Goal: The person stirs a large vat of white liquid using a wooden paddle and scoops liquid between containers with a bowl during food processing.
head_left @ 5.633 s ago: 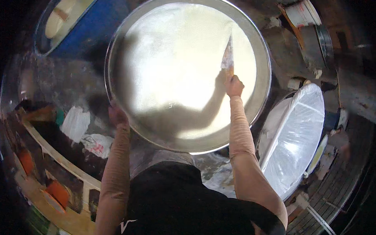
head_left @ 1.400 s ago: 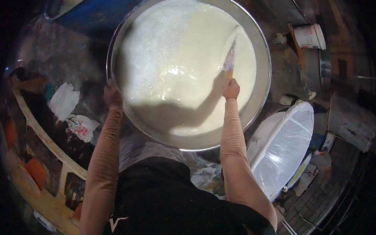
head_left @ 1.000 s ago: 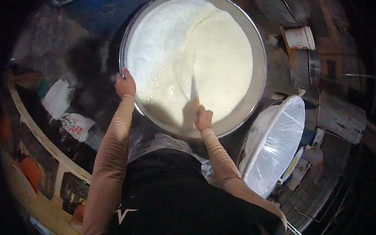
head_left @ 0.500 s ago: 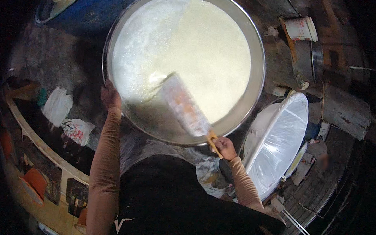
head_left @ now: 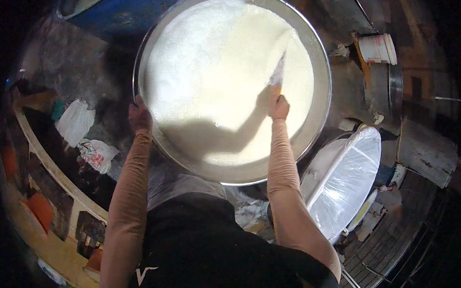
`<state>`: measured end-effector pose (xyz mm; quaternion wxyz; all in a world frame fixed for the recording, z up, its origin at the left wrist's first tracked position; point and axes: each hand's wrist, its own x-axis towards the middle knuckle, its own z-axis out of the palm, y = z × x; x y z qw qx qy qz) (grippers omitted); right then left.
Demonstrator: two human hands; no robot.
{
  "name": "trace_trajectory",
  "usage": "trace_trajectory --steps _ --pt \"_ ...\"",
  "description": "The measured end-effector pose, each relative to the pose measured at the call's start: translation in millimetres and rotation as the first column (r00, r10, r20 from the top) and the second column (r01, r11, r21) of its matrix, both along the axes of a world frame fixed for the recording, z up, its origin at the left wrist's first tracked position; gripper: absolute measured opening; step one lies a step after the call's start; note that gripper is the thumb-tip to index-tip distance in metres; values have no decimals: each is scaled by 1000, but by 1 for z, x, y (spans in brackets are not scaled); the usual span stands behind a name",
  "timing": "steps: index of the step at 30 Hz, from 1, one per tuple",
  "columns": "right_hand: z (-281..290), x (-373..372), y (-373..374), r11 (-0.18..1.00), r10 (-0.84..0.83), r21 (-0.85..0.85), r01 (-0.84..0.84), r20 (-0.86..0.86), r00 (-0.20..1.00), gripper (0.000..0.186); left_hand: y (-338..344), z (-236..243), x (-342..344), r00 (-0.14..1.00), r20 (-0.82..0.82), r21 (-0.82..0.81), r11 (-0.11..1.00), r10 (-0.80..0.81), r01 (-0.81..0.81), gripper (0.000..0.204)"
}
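A wide round metal vat (head_left: 321,96) stands in front of me, filled with a pale cream liquid (head_left: 228,73). White froth lies on the liquid's left side. My right hand (head_left: 279,108) is closed round the handle of a flat paddle (head_left: 277,74) over the right part of the vat. The paddle's blade is seen nearly edge-on, and its far end dips into the liquid, where a ripple runs toward the far right. At the vat's left rim, my left hand (head_left: 140,116) grips the edge, its fingers partly in shadow.
To the right leans a large round shape covered in clear plastic (head_left: 343,183). A white bucket (head_left: 377,48) is at the far right, and a blue container (head_left: 118,13) at the far left. White plastic bags (head_left: 76,122) lie left, beside a curved ledge (head_left: 61,184).
My right hand has swept the paddle away from me, from the near rim to the vat's right side. The blade has turned edge-on. My left hand stays at the rim.
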<state>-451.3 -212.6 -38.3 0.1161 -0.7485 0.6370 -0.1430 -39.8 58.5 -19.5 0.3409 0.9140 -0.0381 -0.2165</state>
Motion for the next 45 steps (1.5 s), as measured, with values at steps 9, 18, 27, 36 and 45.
trace_trajectory --steps 9,18,27,36,45 --pt "11 26 194 948 301 183 -261 -243 922 21 -14 35 -18 998 66 -14 1000 -10 11 66" --pt "129 1 275 758 571 422 -497 -62 819 23 -13 17 -15 991 132 -88 996 -3 15 61" --pt "189 -70 218 601 -218 787 -141 331 918 41 7 -14 8 998 -19 -31 998 -56 55 73" --pt "44 -48 20 989 -140 49 143 -56 989 45 4 -2 5 997 -78 -6 1000 -18 18 77" --pt "7 30 72 995 85 66 -79 -95 992 35 -14 27 -13 1000 9 69 997 30 -31 68"
